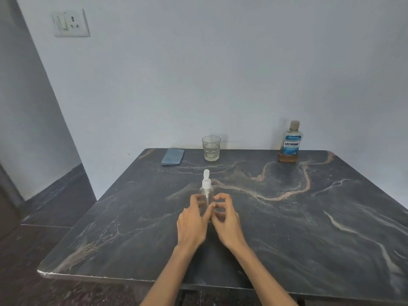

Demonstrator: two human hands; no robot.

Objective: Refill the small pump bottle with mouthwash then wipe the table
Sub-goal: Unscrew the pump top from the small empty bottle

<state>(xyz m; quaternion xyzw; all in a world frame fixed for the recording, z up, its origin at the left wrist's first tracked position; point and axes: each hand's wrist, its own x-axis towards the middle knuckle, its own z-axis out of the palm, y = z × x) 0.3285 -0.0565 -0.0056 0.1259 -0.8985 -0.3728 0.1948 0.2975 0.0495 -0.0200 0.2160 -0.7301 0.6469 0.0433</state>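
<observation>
Both hands, left hand (191,219) and right hand (225,215), cup loosely around the clear pump bottle (206,193) mid-table, maybe touching it, hard to tell, so next: twist off the pump and fetch the mouthwash bottle (291,143) at the back right.

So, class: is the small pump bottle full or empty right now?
Empty, apparently: the small pump bottle stands upright and looks clear throughout, with only the dip tube visible inside. Its white pump is on.

Both hands, left (191,226) and right (227,221), cupping upright pump bottle (206,191), mouthwash bottle (291,142) far right
</observation>
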